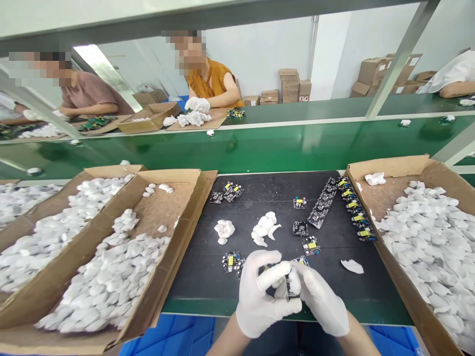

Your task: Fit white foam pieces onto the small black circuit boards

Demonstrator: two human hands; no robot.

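My left hand, in a white glove, is closed around a small circuit board held on edge above the near side of the black mat. A white soft piece lies against the board's right face. The gloved fingers of my right hand are pressed together at that white piece, partly hiding it. Just beyond my hands are loose circuit boards with yellow parts, such as one board and another. Two small heaps of white pieces, a left heap and a right heap, lie on the mat.
Cardboard trays, one at left and one at right, hold many white pieces. A joined panel of boards lies near the right tray. Behind runs a green conveyor belt. Co-workers sit across it, one in an orange top.
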